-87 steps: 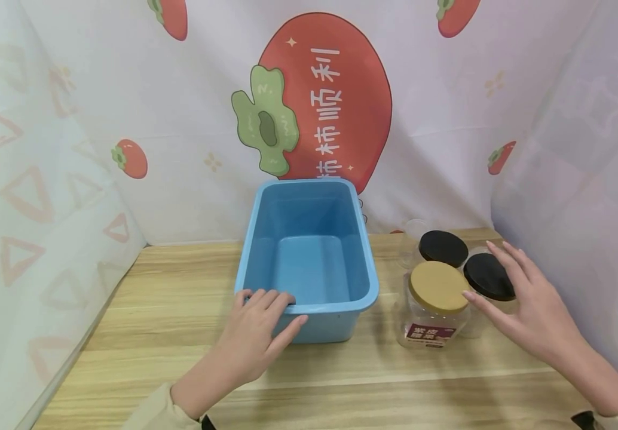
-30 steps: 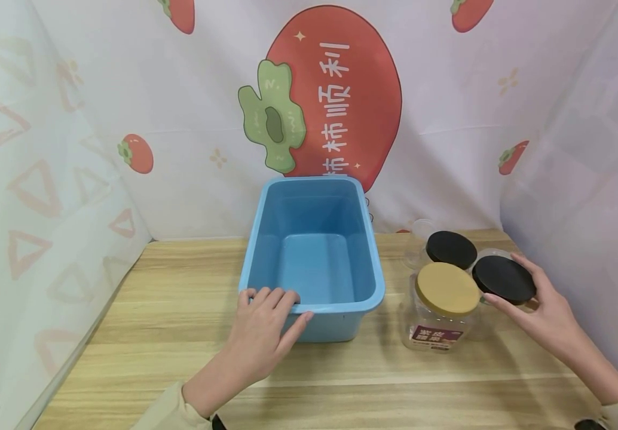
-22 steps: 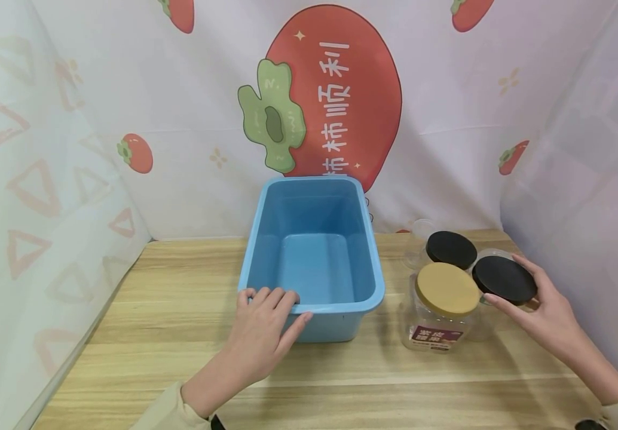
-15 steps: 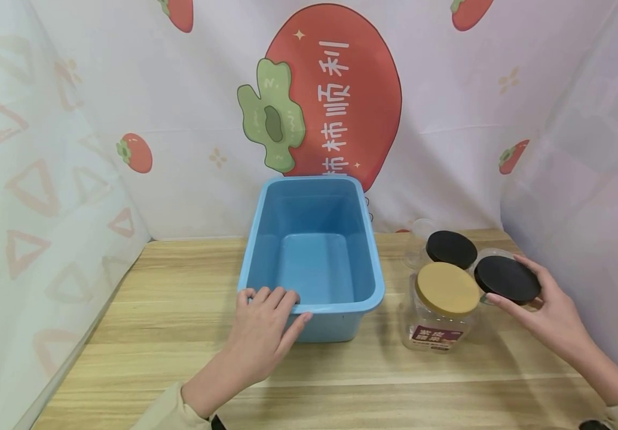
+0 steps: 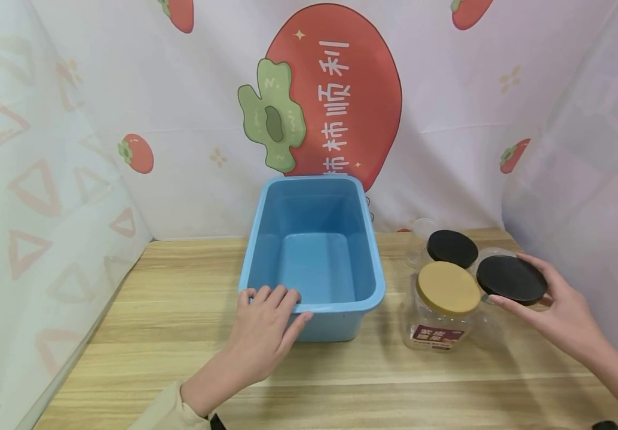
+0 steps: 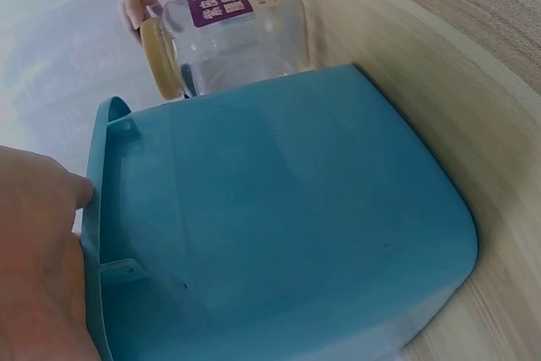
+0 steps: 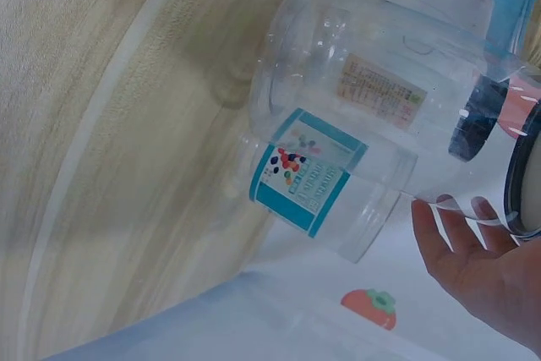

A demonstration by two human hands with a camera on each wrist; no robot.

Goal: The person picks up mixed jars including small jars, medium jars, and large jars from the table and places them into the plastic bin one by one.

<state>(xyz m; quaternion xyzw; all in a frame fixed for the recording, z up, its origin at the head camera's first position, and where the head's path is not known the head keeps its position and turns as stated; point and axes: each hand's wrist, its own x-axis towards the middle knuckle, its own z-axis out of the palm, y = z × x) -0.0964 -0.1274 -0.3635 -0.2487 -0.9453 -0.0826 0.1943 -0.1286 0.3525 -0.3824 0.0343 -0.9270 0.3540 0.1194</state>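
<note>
My left hand grips the near rim of a blue plastic bin, fingers over the edge and thumb outside. My right hand holds a clear plastic jar near its top, just under the wide black lid. In the right wrist view this jar looks see-through, with a small printed label on its side. Beside it, at its left in the head view, stands a clear jar with a yellow lid and a purple label. Behind these is another black-lidded jar.
A clear jar with a teal label shows behind the held jar in the right wrist view. At the back stands one more clear container. Everything rests on a wooden table, with a printed cloth behind and at the sides.
My right hand has come down from beside the jars and taken hold of the black-lidded jar. That jar has since risen and shifted slightly right. My left hand stays on the rim.
</note>
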